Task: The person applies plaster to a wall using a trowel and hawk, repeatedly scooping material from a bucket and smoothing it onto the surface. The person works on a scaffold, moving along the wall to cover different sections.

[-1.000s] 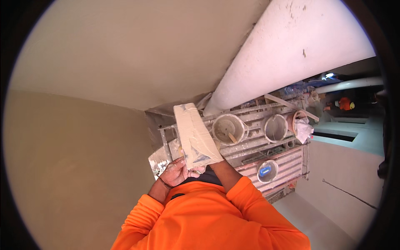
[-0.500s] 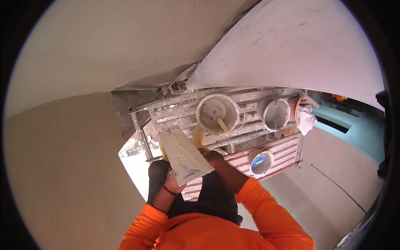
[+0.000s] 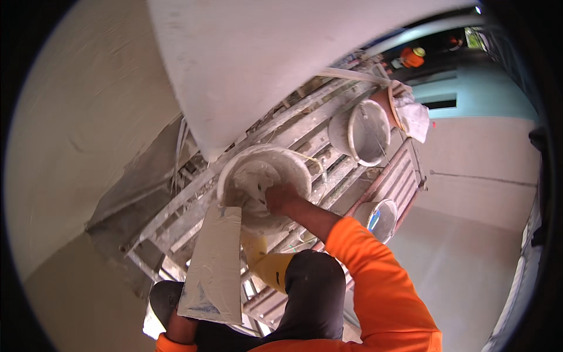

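Note:
My left hand [image 3: 185, 324] holds a long flat plastering board [image 3: 212, 267] from below, its fingers mostly hidden. Pale wet plaster coats the board, with bluish-grey patches near its lower end. The board's far end overlaps the near left rim of a large bucket [image 3: 301, 170] containing pale plaster [image 3: 255, 176]. Reaching into this bucket, my right hand [image 3: 282, 198] is closed at its inner right side, around where a wooden-handled tool stood. My fist hides the handle, and the tool's blade cannot be clearly made out.
The bucket stands on a slatted, plaster-stained platform [image 3: 296, 132]. To the right are another bucket [image 3: 353, 135] and a reddish bucket with a white cloth [image 3: 412, 117]. A lower bucket [image 3: 384, 220] holds something blue. A pale curved surface [image 3: 234, 64] juts in above. Another person [image 3: 413, 57] is far off.
My right hand has moved from beside the board into the plaster bucket, where the wooden handle stood. The board has swung lower left with my left hand. The whole view has turned and come nearer the bucket.

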A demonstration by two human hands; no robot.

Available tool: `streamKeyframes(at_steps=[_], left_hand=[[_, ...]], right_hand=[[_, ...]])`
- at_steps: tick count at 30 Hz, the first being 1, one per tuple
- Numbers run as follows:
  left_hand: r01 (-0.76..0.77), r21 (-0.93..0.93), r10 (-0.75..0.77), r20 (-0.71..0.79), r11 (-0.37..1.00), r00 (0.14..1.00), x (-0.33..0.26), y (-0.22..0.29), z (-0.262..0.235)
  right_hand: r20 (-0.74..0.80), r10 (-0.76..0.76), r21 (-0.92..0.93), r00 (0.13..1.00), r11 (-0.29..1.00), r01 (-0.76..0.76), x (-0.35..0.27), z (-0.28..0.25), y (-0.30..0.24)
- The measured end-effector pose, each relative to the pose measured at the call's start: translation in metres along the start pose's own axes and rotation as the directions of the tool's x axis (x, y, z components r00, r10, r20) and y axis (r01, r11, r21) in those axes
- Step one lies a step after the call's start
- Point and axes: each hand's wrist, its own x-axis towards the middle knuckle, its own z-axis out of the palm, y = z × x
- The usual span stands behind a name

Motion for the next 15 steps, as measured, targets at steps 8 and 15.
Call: streamKeyframes(at_steps=[8,15], left_hand=[[0.108,0.278,-0.132,0.070,0.954,0.989,0.050,0.015,0.002],[0.151,0.287,-0.164,0.020,0.946,0.986,0.123,-0.046,0.052]], right_hand=[[-0.326,0.062,0.185,0.943,0.983,-0.001,-0.145,-0.009,0.050],[-0.583,-0.216,0.065,0.783,0.948,0.311,-0.135,0.047,0.048]])
